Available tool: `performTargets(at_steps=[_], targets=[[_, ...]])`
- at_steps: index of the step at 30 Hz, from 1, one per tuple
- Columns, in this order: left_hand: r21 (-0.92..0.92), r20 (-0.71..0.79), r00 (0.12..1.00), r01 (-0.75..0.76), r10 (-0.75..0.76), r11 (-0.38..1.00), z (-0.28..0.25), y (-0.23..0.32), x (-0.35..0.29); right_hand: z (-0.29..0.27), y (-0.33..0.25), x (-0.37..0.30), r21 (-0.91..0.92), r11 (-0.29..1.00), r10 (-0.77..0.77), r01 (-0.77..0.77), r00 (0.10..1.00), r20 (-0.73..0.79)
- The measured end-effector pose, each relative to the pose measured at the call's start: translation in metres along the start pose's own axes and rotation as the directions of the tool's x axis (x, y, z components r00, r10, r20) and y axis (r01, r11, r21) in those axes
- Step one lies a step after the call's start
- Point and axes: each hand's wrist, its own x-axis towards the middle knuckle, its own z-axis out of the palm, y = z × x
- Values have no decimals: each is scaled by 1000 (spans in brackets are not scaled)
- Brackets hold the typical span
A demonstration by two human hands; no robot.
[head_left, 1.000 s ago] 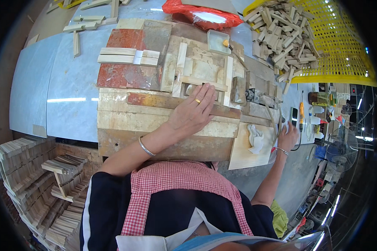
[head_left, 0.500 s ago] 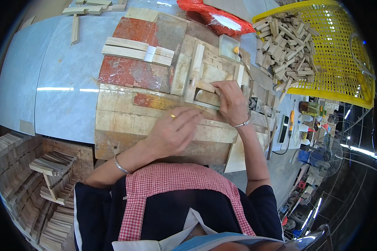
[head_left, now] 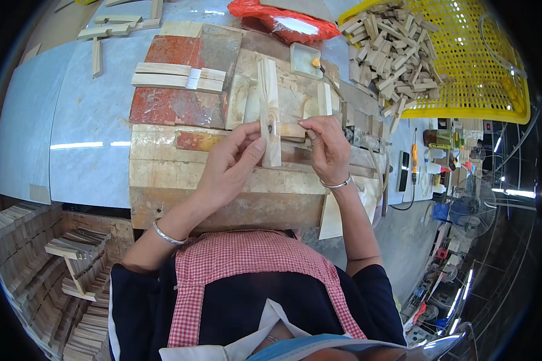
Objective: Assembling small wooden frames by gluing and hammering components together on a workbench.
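A long pale wooden strip point(head_left: 268, 90) stands lengthwise away from me over the worn work board, its near end lifted a little toward me. My left hand point(head_left: 232, 159) grips its left side, thumb near the joint and fingers behind. A short wooden crosspiece point(head_left: 291, 129) meets the strip's right side at about a right angle. My right hand point(head_left: 330, 144) pinches the crosspiece's outer end between thumb and fingers. Whether the crosspiece sits fully in the strip cannot be made out.
Two wooden strips with a white label point(head_left: 193, 78) lie on the red board to the left. A shallow dish point(head_left: 305, 61) with a brush stands beyond my hands. At the far right a yellow basket point(head_left: 464, 90) sits by piled short wood blocks point(head_left: 397, 51). Stacked strips point(head_left: 81, 246) fill the lower left.
My left hand has moved up and taken hold of the long strip. Strip and crosspiece have come up off the board's fixture; my right hand still pinches the crosspiece. The view has shifted slightly.
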Motion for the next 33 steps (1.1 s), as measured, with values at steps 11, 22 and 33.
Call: performTargets(at_steps=[11,22,33], targets=[[7,81,993,85,-85,996,18,16,-16,-9,-18,-28,-166,977,-166,131,962,-218],[140,46,999,-26,20,990,34,21,-23,-22,-30,-46,-256,954,-221,155,942,-253],[186,127,988,62,-87,981,31,20,-33,-41,-53,-47,-191,974,-110,124,991,82]])
